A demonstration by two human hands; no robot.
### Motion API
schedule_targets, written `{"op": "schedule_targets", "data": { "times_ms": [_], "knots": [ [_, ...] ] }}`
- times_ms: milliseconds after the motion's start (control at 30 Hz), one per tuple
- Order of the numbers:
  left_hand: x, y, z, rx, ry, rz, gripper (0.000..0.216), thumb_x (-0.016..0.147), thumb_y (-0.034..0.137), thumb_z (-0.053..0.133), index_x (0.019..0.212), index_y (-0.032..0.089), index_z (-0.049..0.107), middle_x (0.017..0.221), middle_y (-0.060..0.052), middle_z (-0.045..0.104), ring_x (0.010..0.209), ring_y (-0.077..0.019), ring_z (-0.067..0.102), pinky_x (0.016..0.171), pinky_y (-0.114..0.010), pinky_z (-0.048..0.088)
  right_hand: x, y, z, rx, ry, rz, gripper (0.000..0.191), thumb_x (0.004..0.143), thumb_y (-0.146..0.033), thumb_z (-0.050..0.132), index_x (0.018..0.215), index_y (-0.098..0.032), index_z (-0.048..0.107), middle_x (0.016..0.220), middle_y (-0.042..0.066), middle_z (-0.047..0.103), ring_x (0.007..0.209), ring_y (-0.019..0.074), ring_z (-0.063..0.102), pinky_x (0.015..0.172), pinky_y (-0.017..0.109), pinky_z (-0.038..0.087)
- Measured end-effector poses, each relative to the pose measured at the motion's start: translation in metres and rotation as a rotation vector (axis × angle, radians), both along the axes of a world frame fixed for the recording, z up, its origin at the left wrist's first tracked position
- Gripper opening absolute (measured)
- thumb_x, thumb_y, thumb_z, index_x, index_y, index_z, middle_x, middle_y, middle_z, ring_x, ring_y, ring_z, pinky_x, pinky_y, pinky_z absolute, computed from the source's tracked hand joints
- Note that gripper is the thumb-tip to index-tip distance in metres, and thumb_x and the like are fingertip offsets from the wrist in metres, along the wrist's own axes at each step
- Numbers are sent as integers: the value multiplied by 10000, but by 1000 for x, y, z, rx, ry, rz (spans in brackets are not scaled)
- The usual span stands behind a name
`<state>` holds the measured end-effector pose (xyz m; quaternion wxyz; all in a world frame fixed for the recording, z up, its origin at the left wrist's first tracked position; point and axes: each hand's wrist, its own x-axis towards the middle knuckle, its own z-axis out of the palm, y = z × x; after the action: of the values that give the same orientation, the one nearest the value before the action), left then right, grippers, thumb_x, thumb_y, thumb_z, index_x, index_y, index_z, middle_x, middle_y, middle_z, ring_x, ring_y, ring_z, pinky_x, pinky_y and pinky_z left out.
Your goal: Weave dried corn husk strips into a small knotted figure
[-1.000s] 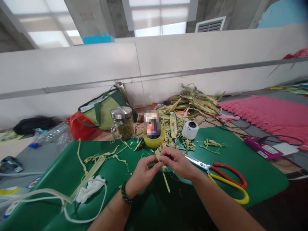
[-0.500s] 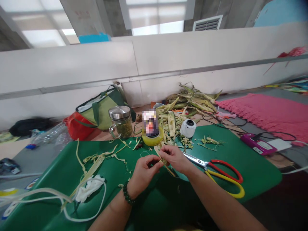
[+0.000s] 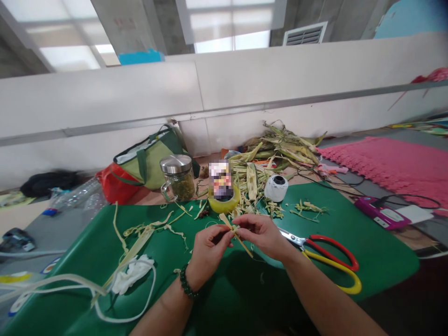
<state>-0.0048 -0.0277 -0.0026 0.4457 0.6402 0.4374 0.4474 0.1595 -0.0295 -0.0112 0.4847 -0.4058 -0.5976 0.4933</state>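
Over the green mat (image 3: 100, 247), my two hands meet at a folded strip of dried corn husk (image 3: 225, 219). My left hand (image 3: 209, 252) pinches the husk between thumb and fingertips; a dark green bead bracelet circles that wrist. From the other side, my right hand (image 3: 266, 235) also pinches it, hiding part of its middle. A narrow end of the husk points down between the hands, and a thin thread loop shows by the left fingers. Large scissors (image 3: 297, 240) with red and yellow handles lie beside my right forearm, their blades partly hidden behind the hand.
Behind the hands stand a yellow tape roll (image 3: 224, 206), a blurred upright panel (image 3: 221, 179), a white thread spool (image 3: 276, 191) and a lidded glass jar (image 3: 179, 183). Husks (image 3: 287, 147) pile up behind. White cable (image 3: 149, 301) and crumpled tissue (image 3: 131, 276) lie left; a purple device (image 3: 376, 210) lies right.
The husk has turned so that its wide top and narrow lower end show more plainly. My right fingers have shifted slightly on it. The whole view has moved a little.
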Motion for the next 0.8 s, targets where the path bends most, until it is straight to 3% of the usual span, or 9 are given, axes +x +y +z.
{"op": "schedule_targets", "data": {
  "times_ms": [100,233,400,500,800],
  "knots": [
    [0,1,0,-1,-33,17,128,711,261,694,686,135,684,633,-29,659,531,-139,629,517,-211,518,-1,-3,1,139,-133,-66,171,736,-216,653,896,-178,606,759,2,639,648,117,613,600,229,528],
    [1,2,-1,-21,-159,-44,140,709,280,709,733,144,685,773,-48,675,611,-139,638,582,-236,550,-1,-5,-1,340,-248,-155,56,787,-174,598,838,-190,580,772,2,646,659,113,626,609,213,533],
    [1,1,0,-96,-243,-100,194,719,331,710,761,144,686,860,-67,677,660,-158,665,601,-264,570,-1,-4,-4,697,-408,-232,57,834,-147,578,841,-195,606,765,22,675,676,128,636,620,223,519],
    [1,1,-2,-100,-242,-74,202,722,338,711,751,142,673,784,-48,670,634,-158,670,604,-265,566,0,-2,-6,845,-465,-204,107,865,-127,540,875,-199,618,794,41,691,717,140,647,651,237,524],
    [1,-1,1,-190,-253,-49,261,673,352,743,773,163,594,668,-10,682,668,-184,694,639,-260,550,2,1,-5,885,-509,-174,108,873,-117,527,893,-174,617,808,69,678,747,152,631,671,249,517]
  ]
}}
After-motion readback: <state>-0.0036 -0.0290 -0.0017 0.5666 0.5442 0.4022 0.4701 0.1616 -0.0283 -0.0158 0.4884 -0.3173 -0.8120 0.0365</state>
